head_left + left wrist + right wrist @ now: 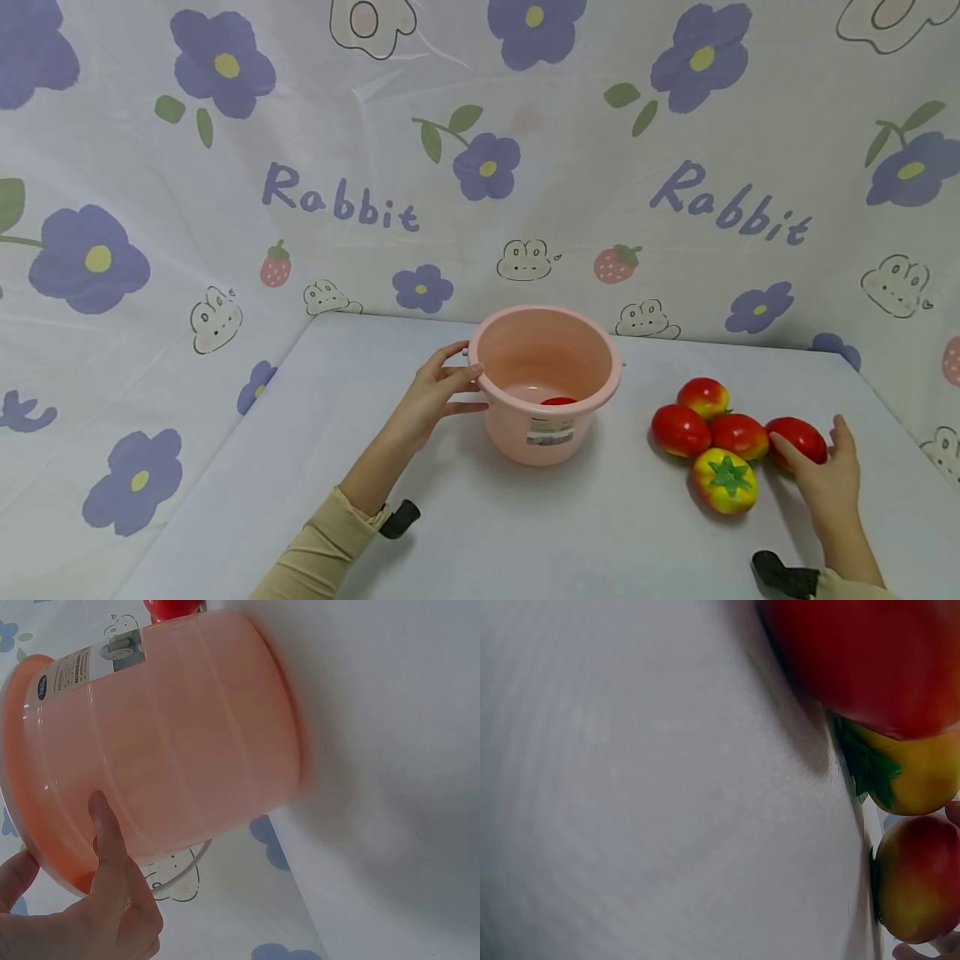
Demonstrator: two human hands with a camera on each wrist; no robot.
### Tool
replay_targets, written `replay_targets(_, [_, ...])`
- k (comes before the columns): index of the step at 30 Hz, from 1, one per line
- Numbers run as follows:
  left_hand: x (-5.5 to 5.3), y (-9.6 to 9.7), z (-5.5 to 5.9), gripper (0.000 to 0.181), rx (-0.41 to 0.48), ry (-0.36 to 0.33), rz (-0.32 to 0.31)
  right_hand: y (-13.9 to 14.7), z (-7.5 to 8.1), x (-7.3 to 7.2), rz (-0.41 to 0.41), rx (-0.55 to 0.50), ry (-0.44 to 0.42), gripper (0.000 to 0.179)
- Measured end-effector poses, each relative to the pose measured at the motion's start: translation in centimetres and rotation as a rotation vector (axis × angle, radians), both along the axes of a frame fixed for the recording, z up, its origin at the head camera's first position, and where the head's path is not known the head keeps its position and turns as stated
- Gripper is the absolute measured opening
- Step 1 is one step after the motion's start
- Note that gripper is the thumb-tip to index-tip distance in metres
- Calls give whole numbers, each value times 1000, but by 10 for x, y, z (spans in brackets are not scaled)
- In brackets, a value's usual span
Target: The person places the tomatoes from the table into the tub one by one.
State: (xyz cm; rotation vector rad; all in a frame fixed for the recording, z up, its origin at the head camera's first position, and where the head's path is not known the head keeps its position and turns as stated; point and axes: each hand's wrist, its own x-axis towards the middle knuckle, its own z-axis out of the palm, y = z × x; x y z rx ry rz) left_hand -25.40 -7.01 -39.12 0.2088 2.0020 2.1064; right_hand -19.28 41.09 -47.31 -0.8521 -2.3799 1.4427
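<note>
A pink plastic bucket (543, 433) stands upright on the white table, with part of a red fruit (558, 402) visible inside. My left hand (431, 396) holds the bucket's left rim; in the left wrist view its thumb is at the rim and a finger lies along the wall (187, 735). On the right, my right hand (828, 475) is spread around a red toy tomato (798, 437), its thumb overlapping the near side and a raised finger just off the right side. This tomato (919, 877) sits between fingertips in the right wrist view.
Several more toy tomatoes cluster left of the right hand: a yellow-green one with a green star-shaped top (723, 482), and red ones (680, 430) behind it. A patterned cloth (525, 208) hangs behind the table (600, 533). Black straps (783, 575) show at the wrists.
</note>
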Motion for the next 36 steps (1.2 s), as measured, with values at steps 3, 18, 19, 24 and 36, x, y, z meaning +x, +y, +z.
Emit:
replay_targets(3, [0, 0, 0, 56, 3, 0, 4, -1, -1, -1, 3, -1, 4, 88])
replay_targets(18, [1, 1, 3, 55, 17, -17, 15, -3, -1, -7, 18, -10, 0, 85])
replay_targets(19, [1, 1, 3, 55, 18, -17, 15, -3, -1, -7, 17, -8, 4, 84])
replay_targets(24, [0, 1, 2, 54, 23, -18, 15, -4, 2, -7, 12, -9, 23, 84])
replay_targets(36, [-1, 0, 1, 55, 18, -19, 13, -12, 26, -12, -2, -21, 40, 83])
